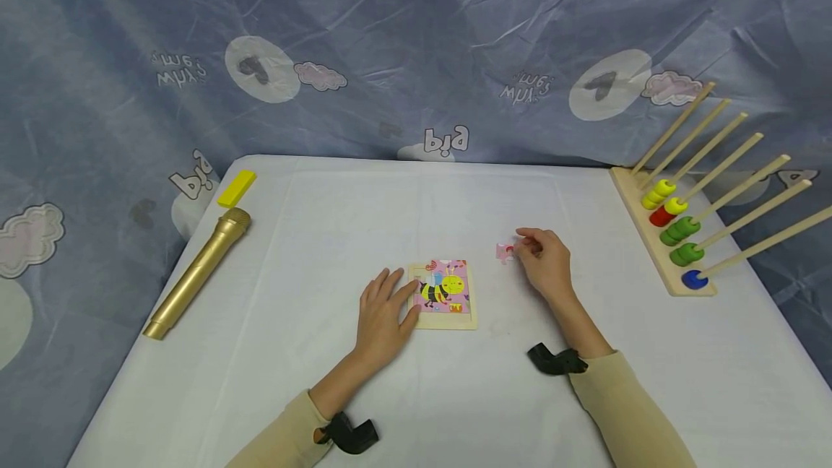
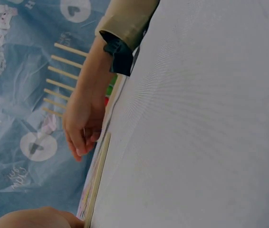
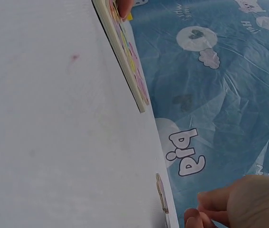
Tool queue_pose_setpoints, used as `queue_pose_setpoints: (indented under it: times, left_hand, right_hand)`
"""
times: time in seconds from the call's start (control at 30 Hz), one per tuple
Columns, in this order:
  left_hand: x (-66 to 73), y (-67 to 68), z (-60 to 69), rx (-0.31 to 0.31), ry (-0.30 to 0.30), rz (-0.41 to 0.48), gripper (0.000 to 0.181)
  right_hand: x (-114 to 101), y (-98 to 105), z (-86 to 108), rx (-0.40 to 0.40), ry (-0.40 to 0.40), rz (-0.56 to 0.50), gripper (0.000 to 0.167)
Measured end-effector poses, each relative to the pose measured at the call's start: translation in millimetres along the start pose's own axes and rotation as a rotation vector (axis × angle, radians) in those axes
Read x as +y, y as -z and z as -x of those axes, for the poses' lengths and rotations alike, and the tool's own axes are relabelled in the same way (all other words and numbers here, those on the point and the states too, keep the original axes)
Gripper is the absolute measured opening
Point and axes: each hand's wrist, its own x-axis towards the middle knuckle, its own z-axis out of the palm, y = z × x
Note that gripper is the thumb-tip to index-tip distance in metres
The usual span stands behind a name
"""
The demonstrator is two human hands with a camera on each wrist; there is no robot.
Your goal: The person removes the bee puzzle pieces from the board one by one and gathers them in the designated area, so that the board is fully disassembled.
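Note:
My left hand (image 1: 382, 320) lies with spread fingers on the left side of a wooden puzzle board (image 1: 445, 321) showing a yellow-and-black bee; its top left part shows bare wood. In the left wrist view this hand (image 2: 37, 219) touches the board's edge (image 2: 98, 183). Right of the board, a pink puzzle piece (image 1: 503, 253) lies on the white cloth. Beside it is my right hand (image 1: 548, 266), fingers loosely bent, tips close to the piece. The right wrist view shows the hand (image 3: 244, 204) apart from a flat piece (image 3: 161, 192); nothing is plainly seen in its fingers.
A gold microphone (image 1: 198, 273) and a yellow block (image 1: 237, 188) lie at the left. On the right stands a wooden peg rack (image 1: 656, 251) with long rods and coloured beads. Behind the table hangs a blue-grey printed cloth (image 1: 403, 42).

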Motion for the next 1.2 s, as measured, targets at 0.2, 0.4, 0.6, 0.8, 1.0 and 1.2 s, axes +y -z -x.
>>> queue_pose_setpoints:
  times: [0.2, 0.4, 0.6, 0.8, 1.0, 1.2]
  left_hand:
    - [0.6, 1.4, 0.1, -0.004, 0.003, 0.000, 0.039]
    - [0.5, 0.7, -0.1, 0.000, -0.001, 0.009, 0.039]
    - [0.5, -0.1, -0.3, 0.010, -0.010, 0.015, 0.039]
    - [0.3, -0.5, 0.3, 0.023, -0.028, 0.000, 0.039]
    - [1.0, 0.4, 0.5, 0.030, -0.031, -0.002, 0.039]
    - [0.1, -0.1, 0.4, 0.027, -0.031, -0.010, 0.039]
  right_hand:
    - [-16, -2, 3.6, -0.042, 0.028, -0.040, 0.026]
    - [-39, -13, 13.5, -0.160, 0.076, -0.070, 0.028]
    - [-57, -27, 21.9, -0.262, 0.139, -0.094, 0.031]
    - [-69, -39, 26.2, -0.326, 0.170, -0.120, 0.032]
    - [-73, -48, 28.4, -0.343, 0.179, -0.138, 0.032]
    - [-69, -52, 30.0, -0.334, 0.203, -0.136, 0.033]
